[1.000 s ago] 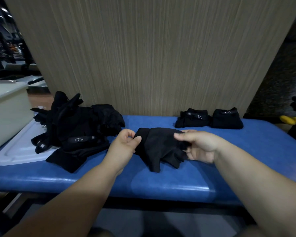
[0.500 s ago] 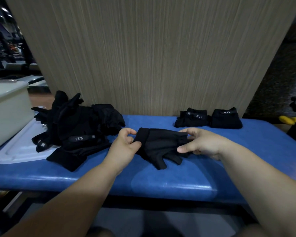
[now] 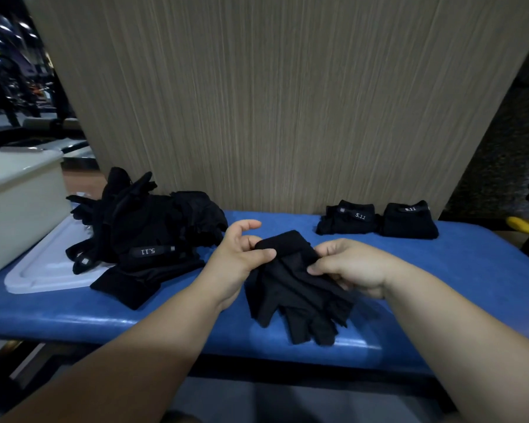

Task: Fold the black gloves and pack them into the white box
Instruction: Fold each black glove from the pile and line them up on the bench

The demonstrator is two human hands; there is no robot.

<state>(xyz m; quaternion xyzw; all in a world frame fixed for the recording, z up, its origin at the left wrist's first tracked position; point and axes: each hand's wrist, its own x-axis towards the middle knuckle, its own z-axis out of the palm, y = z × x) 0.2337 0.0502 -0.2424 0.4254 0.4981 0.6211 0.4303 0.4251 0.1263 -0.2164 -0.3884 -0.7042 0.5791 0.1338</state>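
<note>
Head view: black fabric fingerless glove (image 3: 290,296), frame centre
Left hand (image 3: 237,262): pinching its cuff
Right hand (image 3: 353,267): gripping its side

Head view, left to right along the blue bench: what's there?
white box → pile of unfolded gloves → left hand → held glove → right hand → rightmost folded glove

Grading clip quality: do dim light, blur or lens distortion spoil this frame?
Head view: dim, so the held glove and glove pile read as flat black; wide-angle lens bows the bench edge; the glove's lower tips are slightly blurred.
</note>
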